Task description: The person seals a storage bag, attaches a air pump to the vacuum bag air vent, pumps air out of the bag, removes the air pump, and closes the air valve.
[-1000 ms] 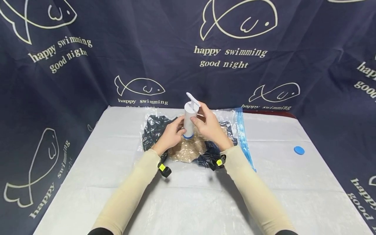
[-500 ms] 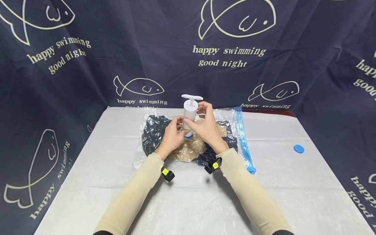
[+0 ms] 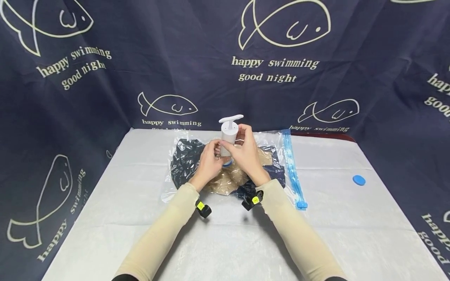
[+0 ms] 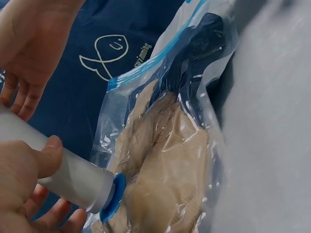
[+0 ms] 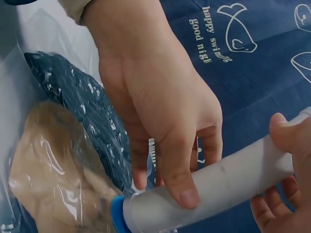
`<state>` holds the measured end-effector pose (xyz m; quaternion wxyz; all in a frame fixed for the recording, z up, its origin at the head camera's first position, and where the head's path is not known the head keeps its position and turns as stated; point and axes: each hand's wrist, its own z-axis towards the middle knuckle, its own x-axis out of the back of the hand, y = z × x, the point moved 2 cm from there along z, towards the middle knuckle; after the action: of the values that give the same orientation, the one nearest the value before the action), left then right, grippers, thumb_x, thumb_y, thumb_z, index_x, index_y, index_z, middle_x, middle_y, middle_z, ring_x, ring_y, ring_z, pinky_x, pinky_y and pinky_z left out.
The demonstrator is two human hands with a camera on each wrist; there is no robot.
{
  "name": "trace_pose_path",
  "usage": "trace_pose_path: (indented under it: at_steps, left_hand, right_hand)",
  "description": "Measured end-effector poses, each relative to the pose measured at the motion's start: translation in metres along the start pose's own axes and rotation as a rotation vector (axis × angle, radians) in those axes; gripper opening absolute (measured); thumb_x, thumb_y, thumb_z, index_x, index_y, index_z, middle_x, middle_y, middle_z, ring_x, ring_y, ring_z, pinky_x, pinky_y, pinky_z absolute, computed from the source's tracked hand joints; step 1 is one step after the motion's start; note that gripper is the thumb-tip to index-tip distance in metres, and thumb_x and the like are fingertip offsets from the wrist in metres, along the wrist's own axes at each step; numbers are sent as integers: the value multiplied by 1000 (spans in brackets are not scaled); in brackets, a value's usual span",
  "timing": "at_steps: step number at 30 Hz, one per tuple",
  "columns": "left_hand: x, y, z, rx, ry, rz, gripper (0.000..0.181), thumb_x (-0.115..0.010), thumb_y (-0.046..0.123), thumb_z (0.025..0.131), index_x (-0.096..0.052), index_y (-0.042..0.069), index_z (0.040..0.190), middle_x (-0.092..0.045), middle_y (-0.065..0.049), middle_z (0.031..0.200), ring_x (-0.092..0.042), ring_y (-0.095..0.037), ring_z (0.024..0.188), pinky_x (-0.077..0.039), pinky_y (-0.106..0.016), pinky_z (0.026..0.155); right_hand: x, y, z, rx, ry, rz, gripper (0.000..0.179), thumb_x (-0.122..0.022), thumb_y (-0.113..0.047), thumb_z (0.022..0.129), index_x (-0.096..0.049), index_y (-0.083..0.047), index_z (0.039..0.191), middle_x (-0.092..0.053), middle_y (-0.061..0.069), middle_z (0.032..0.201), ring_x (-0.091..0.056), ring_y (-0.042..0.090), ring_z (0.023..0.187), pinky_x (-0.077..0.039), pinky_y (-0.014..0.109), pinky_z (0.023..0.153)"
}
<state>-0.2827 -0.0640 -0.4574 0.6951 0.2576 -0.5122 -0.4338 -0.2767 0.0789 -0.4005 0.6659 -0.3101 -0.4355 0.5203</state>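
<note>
A white hand pump (image 3: 229, 136) with a T-shaped handle stands nearly upright on the blue valve (image 3: 227, 163) of a clear vacuum storage bag (image 3: 219, 185). My left hand (image 3: 210, 162) holds the lower barrel, thumb and fingers on opposite sides. Higher up, my right hand (image 3: 247, 154) grips the barrel below the handle. In the left wrist view, the pump barrel (image 4: 80, 179) meets the blue valve (image 4: 114, 196). Dark and tan clothes (image 5: 53, 170) show through the bag's plastic in the right wrist view.
The bag's blue zip edge (image 3: 291, 168) lies to the right, with a blue slider (image 3: 301, 205) at its near end. A round blue cap (image 3: 359, 180) rests on the white-covered table (image 3: 225, 246). Behind hangs a dark blue curtain (image 3: 211, 58) with fish prints.
The pump's handle has turned counterclockwise, from slanting down to the right to slanting up to the right. My right hand has turned with it; my left hand has stayed low on the barrel.
</note>
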Motion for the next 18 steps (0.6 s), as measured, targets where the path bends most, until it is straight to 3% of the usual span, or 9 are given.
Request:
trace_pose_path:
  at_steps: [5, 10, 18]
  left_hand:
    - [2, 1, 3, 5, -39, -7, 66, -86, 6, 81, -52, 2, 138, -62, -19, 124, -67, -34, 109, -56, -44, 96]
    - [4, 1, 6, 10, -104, -41, 74, -84, 2, 82, -46, 3, 146, -60, -20, 136, -66, -36, 117, -56, -45, 100]
    - [9, -2, 9, -6, -199, -8, 77, -72, -11, 86, -37, 5, 152, -59, -20, 142, -62, -37, 127, -54, -46, 104]
  right_hand:
    - [3, 0, 2, 19, -99, -4, 64, -77, -3, 90, -39, 3, 141, -55, 24, 128, -60, 38, 114, -52, 51, 101]
    - [7, 3, 5, 59, -148, -3, 61, -72, 2, 92, -39, 4, 143, -53, 24, 134, -60, 41, 119, -51, 52, 104]
    - [10, 5, 10, 88, -226, -17, 58, -63, 7, 94, -39, 6, 147, -52, 26, 137, -58, 42, 124, -48, 56, 108]
